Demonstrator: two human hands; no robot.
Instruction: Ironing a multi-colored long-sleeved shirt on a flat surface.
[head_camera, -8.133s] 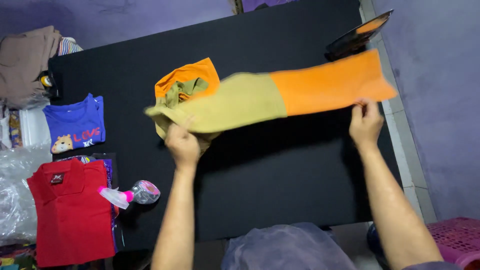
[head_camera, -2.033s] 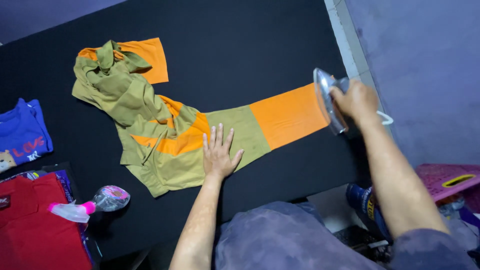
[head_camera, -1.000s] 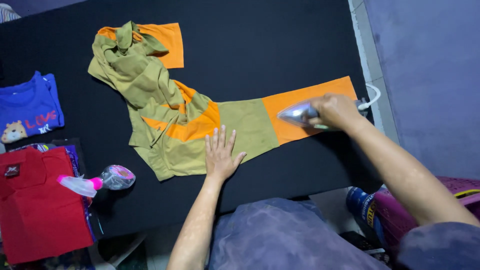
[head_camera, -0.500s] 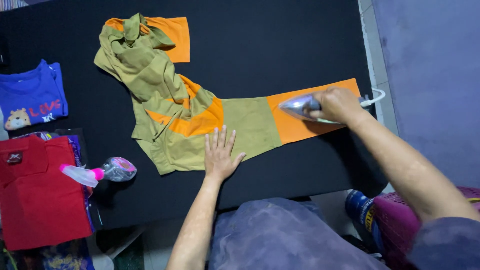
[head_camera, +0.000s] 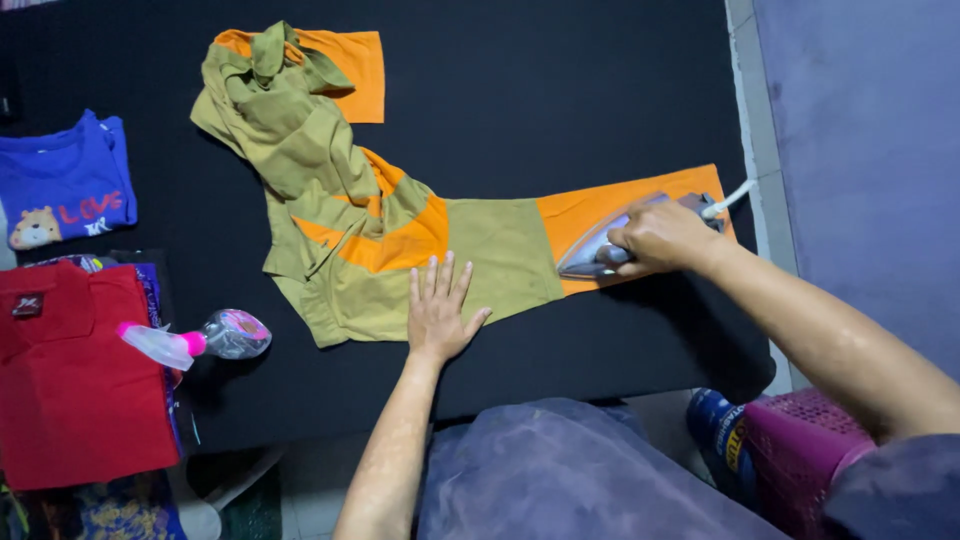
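An olive and orange garment lies on a black ironing surface, its body crumpled at the upper left and one sleeve stretched flat to the right. My left hand rests flat, fingers spread, on the olive part of that sleeve near the front edge. My right hand grips the handle of a silver iron, whose tip points left on the orange end of the sleeve. A white cord runs off from the iron's back.
A folded blue shirt and a folded red shirt lie at the left. A spray bottle with a pink nozzle lies beside them. A pink basket and a dark blue bottle stand at the lower right.
My right hand picked up the iron from the right edge and set it on the orange sleeve end, sliding it left. My left hand stays flat on the sleeve.
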